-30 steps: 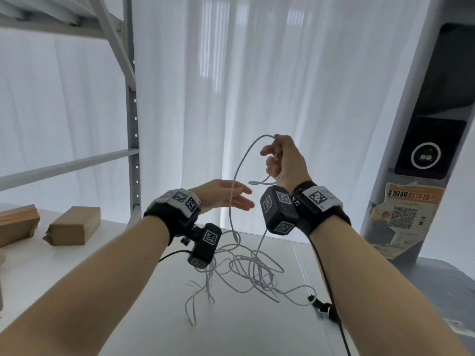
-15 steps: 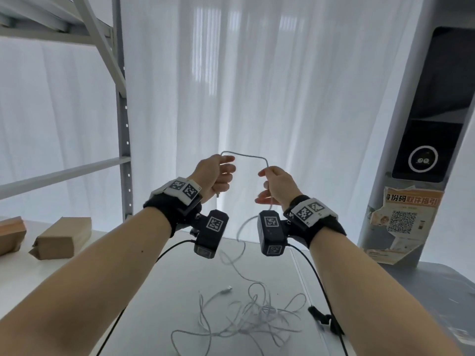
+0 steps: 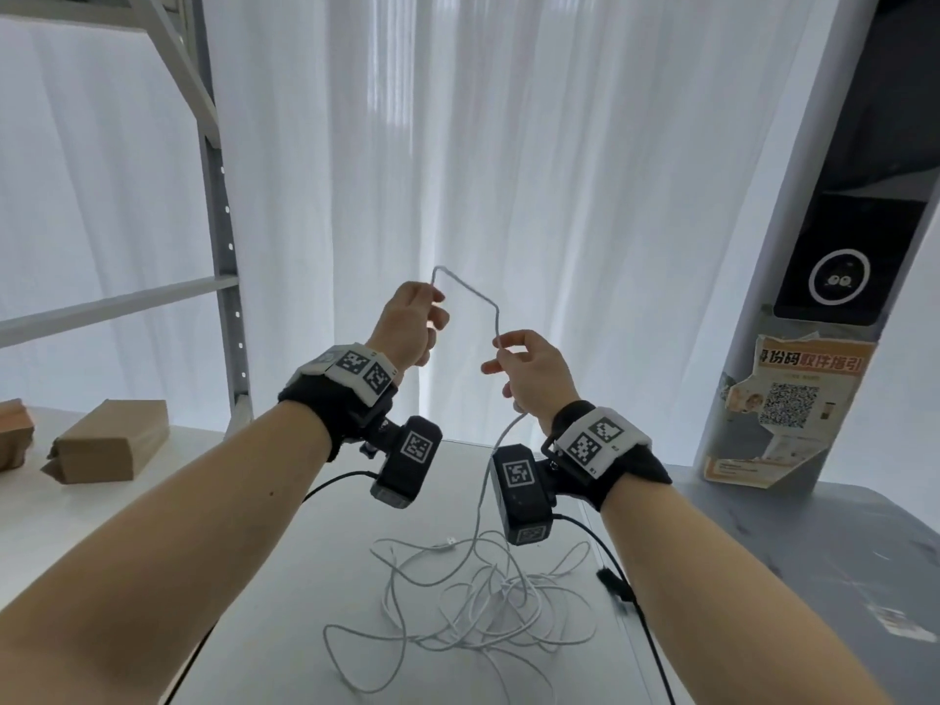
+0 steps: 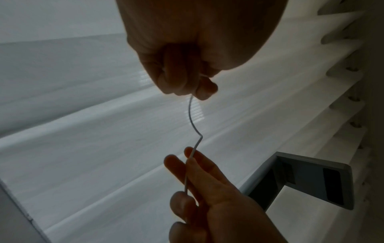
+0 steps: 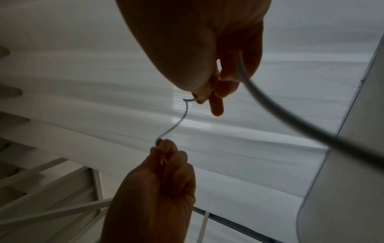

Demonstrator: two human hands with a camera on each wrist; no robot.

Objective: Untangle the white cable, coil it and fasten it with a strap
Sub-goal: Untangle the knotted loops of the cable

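Note:
The thin white cable point(image 3: 470, 292) spans a short kinked stretch between my two raised hands. My left hand point(image 3: 413, 323) grips one part of it in a curled fist, seen from below in the left wrist view point(image 4: 187, 69). My right hand point(image 3: 526, 368) pinches the cable between thumb and fingers point(image 5: 209, 88), a little lower. From the right hand the cable drops to a loose tangle point(image 3: 478, 602) lying on the white table point(image 3: 305, 602). One connector end point(image 3: 450, 540) lies at the tangle's far edge.
Cardboard boxes point(image 3: 109, 442) sit at the table's left by a grey metal shelf upright point(image 3: 224, 256). A grey pillar with a QR poster point(image 3: 786, 404) stands at the right. Black camera leads point(image 3: 618, 585) trail over the table. White curtains hang behind.
One second ago only my right hand held the cable and my left was open. My left hand has since taken hold and risen above the right; the tangle has settled onto the table.

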